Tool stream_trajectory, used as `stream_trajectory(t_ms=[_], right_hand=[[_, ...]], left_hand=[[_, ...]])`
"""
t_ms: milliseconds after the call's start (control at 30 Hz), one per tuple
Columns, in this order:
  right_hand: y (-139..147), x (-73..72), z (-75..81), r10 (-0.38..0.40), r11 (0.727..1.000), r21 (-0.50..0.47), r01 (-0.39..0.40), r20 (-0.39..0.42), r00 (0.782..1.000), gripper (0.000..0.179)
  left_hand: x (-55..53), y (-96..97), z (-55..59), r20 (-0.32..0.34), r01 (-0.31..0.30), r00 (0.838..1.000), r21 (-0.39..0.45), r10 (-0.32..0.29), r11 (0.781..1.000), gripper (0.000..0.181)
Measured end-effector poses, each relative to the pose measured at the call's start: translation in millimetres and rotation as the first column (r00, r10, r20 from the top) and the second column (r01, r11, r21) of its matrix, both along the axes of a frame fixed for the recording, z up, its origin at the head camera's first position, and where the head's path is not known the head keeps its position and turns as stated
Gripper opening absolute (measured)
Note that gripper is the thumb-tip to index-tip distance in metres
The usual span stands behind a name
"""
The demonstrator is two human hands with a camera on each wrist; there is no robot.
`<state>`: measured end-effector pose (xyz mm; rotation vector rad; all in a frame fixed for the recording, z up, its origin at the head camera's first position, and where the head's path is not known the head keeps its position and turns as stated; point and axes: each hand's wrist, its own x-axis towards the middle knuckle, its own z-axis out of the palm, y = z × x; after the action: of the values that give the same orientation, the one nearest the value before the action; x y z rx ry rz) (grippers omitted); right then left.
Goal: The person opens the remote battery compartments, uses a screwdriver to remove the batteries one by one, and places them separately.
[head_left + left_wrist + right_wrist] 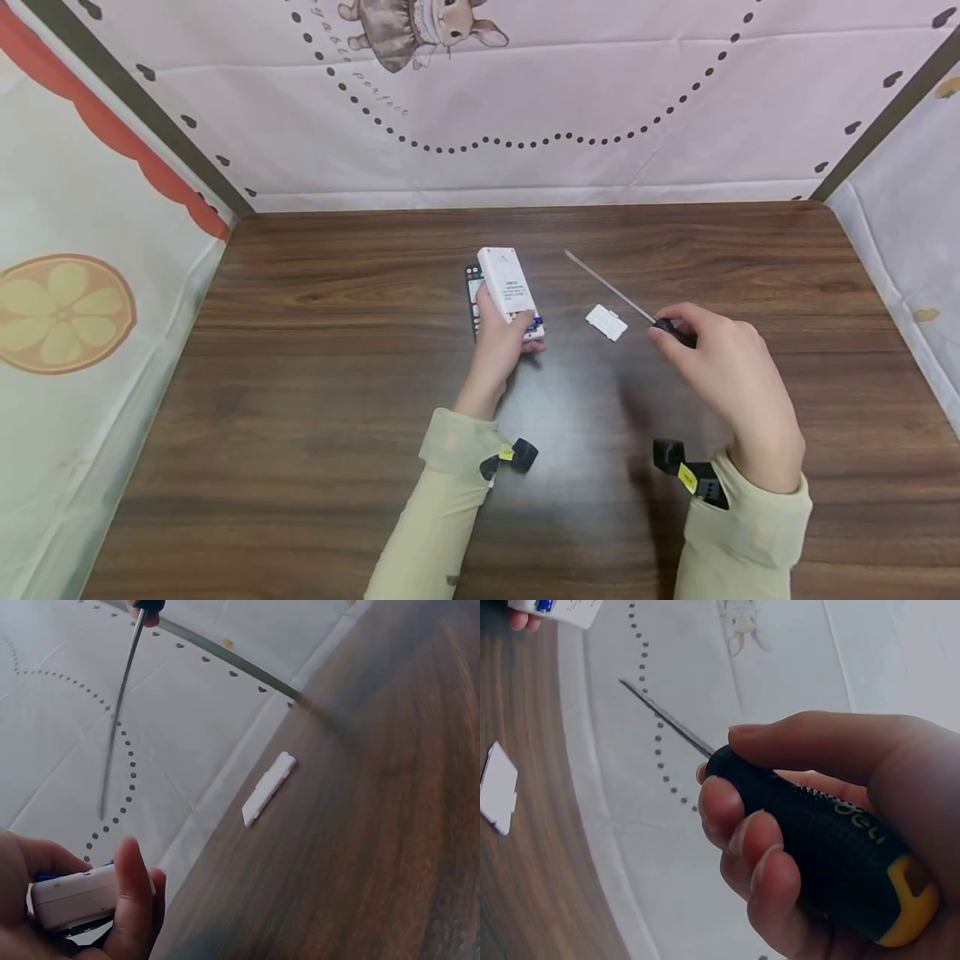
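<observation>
My left hand (497, 342) grips a white remote control (504, 273) with its back turned up, the thumb near the battery compartment. Something blue, like a battery (537, 321), shows at the compartment's near end. A dark panel with pale buttons (473, 293) peeks out along the remote's left side, partly hidden by it. In my right hand (731, 367) is a screwdriver (802, 832) with a black and yellow handle, its long metal shaft pointing up and left toward the back. Between the hands, a white battery cover (607, 322) lies on the table.
The dark wood table (337, 400) ends at the back against a pale printed cloth (525, 100). More cloth (67, 467) hangs along the left side and the right. A small black camera (522, 455) sits at the left wrist, another (669, 456) at the right.
</observation>
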<state>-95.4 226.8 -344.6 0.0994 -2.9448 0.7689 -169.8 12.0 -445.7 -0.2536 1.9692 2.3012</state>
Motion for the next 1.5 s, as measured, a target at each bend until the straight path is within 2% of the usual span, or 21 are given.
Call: stream_trajectory(t_ms=[100,167,233,267,300,333,400,467,500,567,700,767,800,1033,1100,1200,1333,1400,1500], right_hand=[[6,-1.5,-3.6,-0.012,1.0,-0.003,0.012,0.031,0.999,0.024],[9,-2.1,-7.0,-0.018,1.0,-0.01,0.019,0.05,0.999,0.025],[11,-2.8,-11.8,-0.017,0.999,-0.032,0.02,0.085,0.996,0.027],[11,-3.7,-14.7,-0.014,0.999,-0.043,0.019,0.101,0.995,0.027],[12,-4.5,-18.0,-0.01,0.998,-0.056,0.017,0.12,0.993,0.028],[13,-5.6,-21.3,-0.003,0.998,-0.068,0.013,0.138,0.99,0.029],[16,-7.4,-27.3,0.009,0.996,-0.09,0.007,0.174,0.985,0.03],[20,-8.9,-31.8,0.014,0.995,-0.099,0.006,0.197,0.98,0.031],[22,-9.5,-33.4,0.016,0.995,-0.102,0.006,0.207,0.978,0.032],[25,-10.3,-35.2,0.017,0.994,-0.106,0.006,0.222,0.975,0.033],[29,-11.1,-35.3,0.017,0.993,-0.116,0.011,0.239,0.971,0.035],[30,-11.1,-34.1,0.017,0.993,-0.121,0.012,0.238,0.971,0.035],[31,-11.0,-33.4,0.017,0.992,-0.122,0.012,0.236,0.972,0.035],[34,-10.3,-29.9,0.02,0.991,-0.131,0.009,0.217,0.976,0.032],[34,-10.4,-28.6,0.02,0.99,-0.14,0.011,0.216,0.976,0.032],[34,-10.3,-25.9,0.015,0.989,-0.148,0.018,0.216,0.976,0.033],[36,-9.6,-22.2,0.004,0.987,-0.158,0.033,0.228,0.974,0.034],[38,-9.0,-20.7,-0.001,0.987,-0.159,0.039,0.234,0.972,0.034],[40,-8.2,-19.0,-0.007,0.987,-0.155,0.044,0.237,0.972,0.036]], left_hand=[[-1.9,6.2,-2.0,-0.04,0.018,0.999,-0.089,-0.022,0.996,0.074],[-3.6,8.8,-4.4,-0.056,0.03,0.998,-0.167,-0.04,0.986,0.076],[-5.7,9.0,-5.6,-0.056,0.04,0.997,-0.301,-0.06,0.953,0.077],[-6.8,8.3,-5.7,-0.056,0.045,0.996,-0.373,-0.071,0.927,0.078],[-8.5,7.8,-5.4,-0.061,0.047,0.995,-0.46,-0.085,0.887,0.079],[-10.4,7.4,-5.5,-0.066,0.05,0.993,-0.545,-0.102,0.837,0.08],[-14.8,7.8,-4.4,-0.065,0.062,0.987,-0.688,-0.147,0.723,0.082],[-18.5,9.9,-2.0,-0.064,0.071,0.98,-0.776,-0.191,0.626,0.086],[-20.1,11.4,-0.9,-0.058,0.077,0.976,-0.807,-0.208,0.585,0.088],[-22.1,13.8,1.2,-0.034,0.102,0.971,-0.838,-0.238,0.537,0.092],[-26.1,17.6,4.4,-0.011,0.119,0.964,-0.875,-0.264,0.47,0.097],[-28.7,20.0,5.6,0.002,0.124,0.961,-0.896,-0.275,0.427,0.097],[-30.0,21.4,6.4,0.009,0.126,0.959,-0.908,-0.282,0.399,0.096],[-36.6,32.9,13.7,0.096,0.156,0.94,-0.974,-0.326,0.164,0.088],[-37.2,36.5,16.1,0.11,0.152,0.94,-0.983,-0.324,0.106,0.086],[-36.8,42.9,20.1,0.115,0.124,0.935,-0.992,-0.334,0.006,0.081],[-34.1,52.8,23.4,0.106,0.055,0.923,-0.988,-0.371,-0.146,0.069],[-33.1,57.6,23.3,0.096,0.017,0.921,-0.978,-0.379,-0.207,0.065],[-32.9,63.8,21.7,0.072,-0.032,0.924,-0.964,-0.376,-0.262,0.062]])
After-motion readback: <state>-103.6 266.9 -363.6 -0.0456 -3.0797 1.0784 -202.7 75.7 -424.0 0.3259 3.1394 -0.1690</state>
